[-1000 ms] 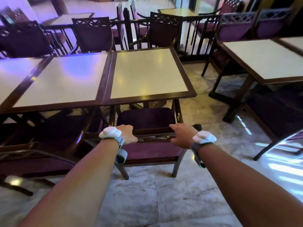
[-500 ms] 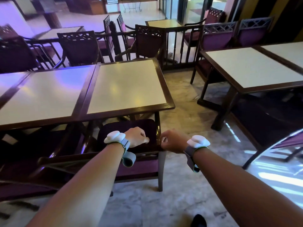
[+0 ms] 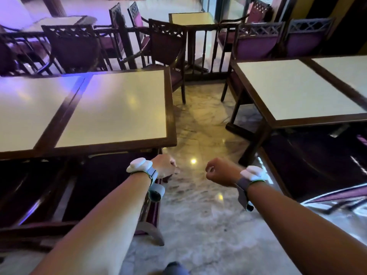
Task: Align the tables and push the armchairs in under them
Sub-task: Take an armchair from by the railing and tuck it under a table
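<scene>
Both hands have come off the armchair back and the view has swung right toward the aisle

Tucked under the near tabletop (image 3: 111,108) at about 9 o'clock from the hands, the armchair (image 3: 111,187) sits pushed in, its back rail running left to right along the tabletop's near edge. Left hand (image 3: 164,167) hovers just beside its right corner, fingers curled, holding nothing; right hand (image 3: 218,171) is likewise curled and empty, out over the marble floor (image 3: 198,215). At 2 o'clock stands the right tabletop (image 3: 294,90), a dark armchair (image 3: 317,165) below it looking not fully in; the right hand is nearer, so that chair is probably next. Compared with a second ago, both hands gripped the back rail
</scene>
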{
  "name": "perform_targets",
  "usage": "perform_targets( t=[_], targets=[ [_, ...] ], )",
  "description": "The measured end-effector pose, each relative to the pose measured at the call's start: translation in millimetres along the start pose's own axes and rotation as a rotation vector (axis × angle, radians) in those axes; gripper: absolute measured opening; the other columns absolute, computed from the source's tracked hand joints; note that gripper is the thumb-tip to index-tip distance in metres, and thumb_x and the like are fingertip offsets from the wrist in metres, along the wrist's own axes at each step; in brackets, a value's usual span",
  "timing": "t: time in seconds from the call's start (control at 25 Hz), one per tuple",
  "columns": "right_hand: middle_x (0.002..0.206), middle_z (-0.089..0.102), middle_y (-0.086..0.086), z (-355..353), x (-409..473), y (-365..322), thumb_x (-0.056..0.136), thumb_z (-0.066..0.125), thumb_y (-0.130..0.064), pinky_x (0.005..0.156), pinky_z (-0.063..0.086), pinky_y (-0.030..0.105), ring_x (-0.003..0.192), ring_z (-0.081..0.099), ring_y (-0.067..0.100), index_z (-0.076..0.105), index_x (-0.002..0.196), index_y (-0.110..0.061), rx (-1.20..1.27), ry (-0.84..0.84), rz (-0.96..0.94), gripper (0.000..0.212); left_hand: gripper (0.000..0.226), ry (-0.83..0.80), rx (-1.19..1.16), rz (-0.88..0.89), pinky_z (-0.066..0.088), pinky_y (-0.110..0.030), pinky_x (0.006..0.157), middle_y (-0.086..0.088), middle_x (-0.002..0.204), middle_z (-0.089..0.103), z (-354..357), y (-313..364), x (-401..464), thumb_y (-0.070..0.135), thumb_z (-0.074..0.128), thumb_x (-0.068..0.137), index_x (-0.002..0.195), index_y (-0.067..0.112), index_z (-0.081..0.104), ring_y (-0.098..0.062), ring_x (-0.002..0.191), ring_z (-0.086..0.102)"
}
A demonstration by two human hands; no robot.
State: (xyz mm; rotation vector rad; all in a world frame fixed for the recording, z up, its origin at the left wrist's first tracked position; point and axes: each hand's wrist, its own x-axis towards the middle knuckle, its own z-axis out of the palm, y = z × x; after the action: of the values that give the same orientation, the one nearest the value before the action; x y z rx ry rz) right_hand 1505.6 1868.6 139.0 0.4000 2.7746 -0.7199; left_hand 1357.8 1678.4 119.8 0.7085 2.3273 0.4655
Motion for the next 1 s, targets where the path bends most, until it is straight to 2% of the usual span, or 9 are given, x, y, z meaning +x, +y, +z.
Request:
perform_targets(
  t=[0.12, 0.32, 0.4, 0.48, 0.64, 0.72, 0.84, 0.92, 1.0],
  targets=[
    [0.100, 0.075, 0.005, -25, 21, 53, 0.085, 0.064, -0.021, 0.083, 0.054, 0.034, 0.092, 0.068, 0.025, 0.077, 0.096, -0.012, 0.082, 0.022, 0.052, 0.019, 0.018, 0.017, -0.034, 0.019, 0.057, -0.037, 0.079, -0.005, 0.082, 0.073, -12, 32, 49, 0.027, 0.071, 0.088, 0.088, 0.009, 0.074, -0.020, 0.073, 0.064],
    [0.096, 0.077, 0.005, -63, 82, 129, 0.084, 0.068, -0.017, 0.086, 0.054, 0.037, 0.092, 0.069, 0.022, 0.079, 0.097, -0.012, 0.220, 0.125, 0.120, 0.018, 0.014, 0.121, -0.201, -0.008, 0.052, -0.030, 0.062, -0.002, 0.071, 0.073, -45, 67, 152, 0.023, 0.071, 0.084, 0.074, 0.013, 0.072, -0.020, 0.061, 0.063],
    [0.091, 0.077, 0.004, -85, 116, 152, 0.083, 0.071, -0.019, 0.084, 0.054, 0.038, 0.089, 0.070, 0.022, 0.079, 0.098, -0.013, 0.245, 0.172, 0.130, 0.018, 0.016, 0.164, -0.245, 0.009, 0.055, -0.034, 0.063, -0.008, 0.074, 0.075, -64, 77, 192, 0.022, 0.071, 0.084, 0.074, 0.010, 0.074, -0.021, 0.060, 0.063],
    [0.090, 0.077, 0.003, -113, 159, 175, 0.083, 0.072, -0.020, 0.084, 0.055, 0.038, 0.088, 0.070, 0.021, 0.079, 0.098, -0.015, 0.276, 0.166, 0.137, 0.018, 0.019, 0.196, -0.242, 0.035, 0.053, -0.030, 0.062, -0.011, 0.074, 0.075, -88, 95, 236, 0.021, 0.070, 0.088, 0.075, 0.007, 0.073, -0.019, 0.059, 0.064],
    [0.091, 0.076, -0.002, -174, 240, 207, 0.082, 0.074, -0.020, 0.085, 0.055, 0.034, 0.084, 0.068, 0.013, 0.079, 0.097, -0.017, 0.349, 0.146, 0.097, 0.016, 0.013, 0.131, -0.208, 0.119, 0.054, -0.032, 0.068, -0.001, 0.076, 0.072, -121, 153, 309, 0.024, 0.073, 0.088, 0.079, 0.015, 0.074, -0.014, 0.066, 0.064],
    [0.085, 0.074, -0.007, -193, 268, 214, 0.083, 0.074, -0.018, 0.079, 0.054, 0.028, 0.078, 0.066, 0.008, 0.079, 0.098, -0.019, 0.402, 0.108, 0.080, 0.015, 0.024, 0.060, -0.221, 0.147, 0.059, -0.043, 0.077, 0.002, 0.074, 0.071, -127, 174, 333, 0.036, 0.072, 0.078, 0.083, 0.013, 0.077, -0.014, 0.065, 0.064],
    [0.076, 0.074, -0.002, -220, 316, 234, 0.086, 0.072, -0.012, 0.066, 0.052, 0.024, 0.064, 0.064, 0.007, 0.077, 0.095, -0.017, 0.573, 0.101, 0.061, 0.011, 0.042, 0.014, -0.257, 0.170, 0.061, -0.052, 0.078, -0.011, 0.079, 0.075, -143, 199, 382, 0.043, 0.067, 0.068, 0.088, 0.008, 0.078, -0.024, 0.068, 0.069],
    [0.077, 0.073, 0.004, -237, 357, 253, 0.087, 0.069, -0.003, 0.059, 0.049, 0.018, 0.059, 0.062, 0.005, 0.076, 0.096, -0.007, 0.694, 0.118, 0.067, 0.012, 0.040, 0.011, -0.308, 0.162, 0.062, -0.052, 0.081, -0.013, 0.086, 0.077, -162, 217, 427, 0.042, 0.069, 0.069, 0.089, 0.009, 0.078, -0.029, 0.076, 0.074],
    [0.082, 0.074, 0.010, -256, 393, 270, 0.087, 0.067, 0.002, 0.056, 0.048, 0.015, 0.058, 0.062, 0.005, 0.076, 0.097, -0.002, 0.760, 0.124, 0.087, 0.014, 0.030, 0.051, -0.364, 0.150, 0.061, -0.046, 0.082, -0.012, 0.089, 0.078, -182, 230, 468, 0.036, 0.072, 0.079, 0.092, 0.010, 0.078, -0.026, 0.076, 0.074]
  ],
)
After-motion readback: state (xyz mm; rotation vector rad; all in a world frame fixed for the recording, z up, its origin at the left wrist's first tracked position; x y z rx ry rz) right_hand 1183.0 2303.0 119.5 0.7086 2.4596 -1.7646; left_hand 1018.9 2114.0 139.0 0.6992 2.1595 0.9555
